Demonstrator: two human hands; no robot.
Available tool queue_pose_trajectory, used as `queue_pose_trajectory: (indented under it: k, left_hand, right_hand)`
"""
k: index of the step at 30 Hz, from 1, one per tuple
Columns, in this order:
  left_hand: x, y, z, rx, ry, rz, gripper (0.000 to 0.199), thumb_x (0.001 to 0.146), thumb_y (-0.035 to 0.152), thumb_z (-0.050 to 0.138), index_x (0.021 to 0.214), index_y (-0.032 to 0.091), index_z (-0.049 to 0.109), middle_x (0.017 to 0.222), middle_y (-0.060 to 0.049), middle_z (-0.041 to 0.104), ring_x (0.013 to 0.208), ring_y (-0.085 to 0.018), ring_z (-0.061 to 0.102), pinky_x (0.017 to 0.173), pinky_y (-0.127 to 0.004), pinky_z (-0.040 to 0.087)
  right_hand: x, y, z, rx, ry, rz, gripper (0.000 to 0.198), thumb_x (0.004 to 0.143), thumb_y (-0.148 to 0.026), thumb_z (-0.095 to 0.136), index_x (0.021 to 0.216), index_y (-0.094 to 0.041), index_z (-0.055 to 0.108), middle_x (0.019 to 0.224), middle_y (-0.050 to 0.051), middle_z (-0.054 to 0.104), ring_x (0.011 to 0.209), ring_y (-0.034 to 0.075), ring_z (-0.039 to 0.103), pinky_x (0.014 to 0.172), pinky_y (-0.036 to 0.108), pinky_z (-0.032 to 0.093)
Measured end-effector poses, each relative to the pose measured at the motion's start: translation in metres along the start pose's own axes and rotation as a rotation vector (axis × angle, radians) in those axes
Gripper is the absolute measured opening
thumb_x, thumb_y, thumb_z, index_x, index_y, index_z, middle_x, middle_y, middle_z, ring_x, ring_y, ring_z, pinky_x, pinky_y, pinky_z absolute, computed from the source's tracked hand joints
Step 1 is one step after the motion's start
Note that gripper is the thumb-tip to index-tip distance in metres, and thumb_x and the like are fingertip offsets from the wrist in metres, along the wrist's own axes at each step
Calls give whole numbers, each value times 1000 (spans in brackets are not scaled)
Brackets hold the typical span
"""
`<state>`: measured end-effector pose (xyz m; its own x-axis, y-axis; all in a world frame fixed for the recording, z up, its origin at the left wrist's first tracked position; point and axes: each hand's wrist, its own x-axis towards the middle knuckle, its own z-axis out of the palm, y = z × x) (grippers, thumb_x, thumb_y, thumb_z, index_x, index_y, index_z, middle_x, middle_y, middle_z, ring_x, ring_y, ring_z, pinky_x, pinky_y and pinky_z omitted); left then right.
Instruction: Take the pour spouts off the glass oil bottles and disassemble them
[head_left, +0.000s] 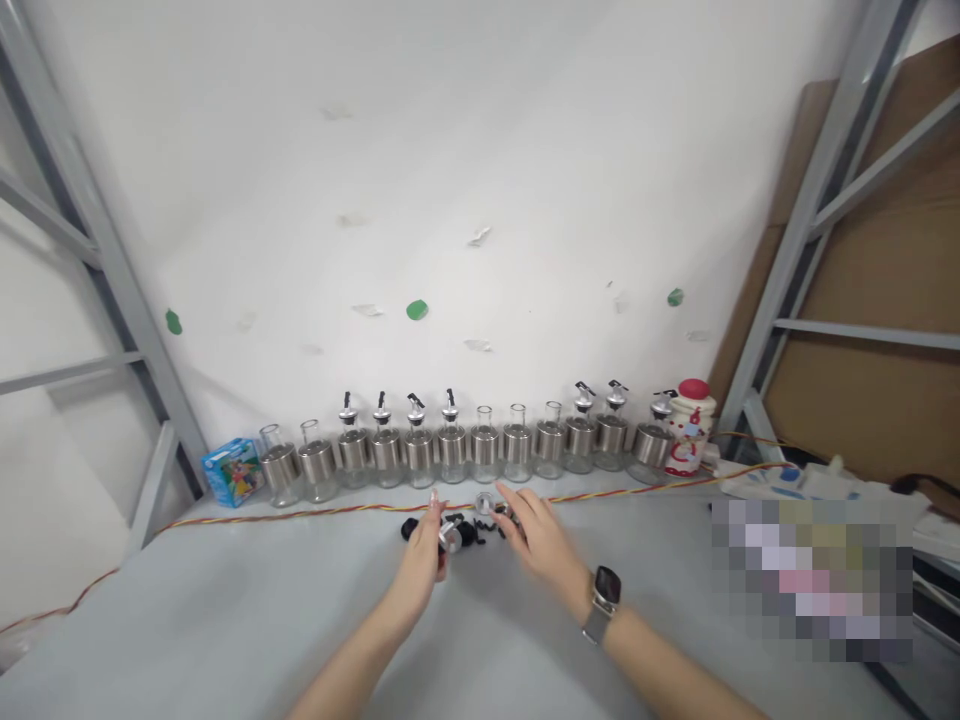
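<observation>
My left hand [424, 548] is closed around a silver metal pourer part [451, 537] with a round face, its thumb pointing up. My right hand [534, 530] reaches over the loose parts, thumb and fingers apart, near a small silver ring-like piece [485, 503]. Whether its fingertips touch the metal bits beneath them I cannot tell. Between the hands lie several small black parts [480, 530], and a black cap-like piece [409, 528] shows by the left hand. Behind stands a row of glass bottles with steel bands [452, 440]; some carry silver pourers with black levers [450, 405], others have bare necks [517, 415].
A blue picture box [233, 472] stands left of the bottles, and a white jar with red lid [688, 428] right of them. A twisted red-yellow wire [300, 513] crosses the grey tabletop [247, 620]. Power strips [817, 480] lie at right. Grey metal posts [135, 270] frame the sides.
</observation>
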<state>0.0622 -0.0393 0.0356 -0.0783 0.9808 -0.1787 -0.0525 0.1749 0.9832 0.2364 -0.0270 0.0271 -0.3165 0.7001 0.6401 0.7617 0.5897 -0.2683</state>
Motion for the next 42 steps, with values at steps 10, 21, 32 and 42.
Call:
queue_pose_trajectory:
  k: [10,21,32,42]
  left_hand:
    - [-17,-24,21,246,35,417,48,84,47,29,113,18,52,120,-9,51,110,-19,46,84,-28,41]
    - [-11,-27,18,728,108,890,42,88,29,22,112,13,53,94,-13,63,91,-21,57,81,-36,44]
    - [-1,-19,14,224,137,446,57,81,55,29,106,13,58,66,-5,59,65,-18,55,59,-29,43]
    - [-7,-27,14,723,18,858,49,89,31,19,135,17,15,106,-12,49,95,-17,49,87,-35,40]
  right_hand:
    - [-7,-32,6,-103,12,-162,26,88,-26,33,92,-14,57,82,9,61,75,20,53,70,33,36]
    - [-16,-47,18,-123,-6,7,41,89,-19,22,73,-15,59,62,12,61,58,22,56,61,35,35]
    - [5,19,13,432,-32,493,38,82,-44,40,90,-14,62,87,12,65,83,23,59,72,30,40]
    - [-1,-26,10,834,-125,561,51,83,-56,26,55,-19,48,44,-3,43,42,10,41,46,23,32]
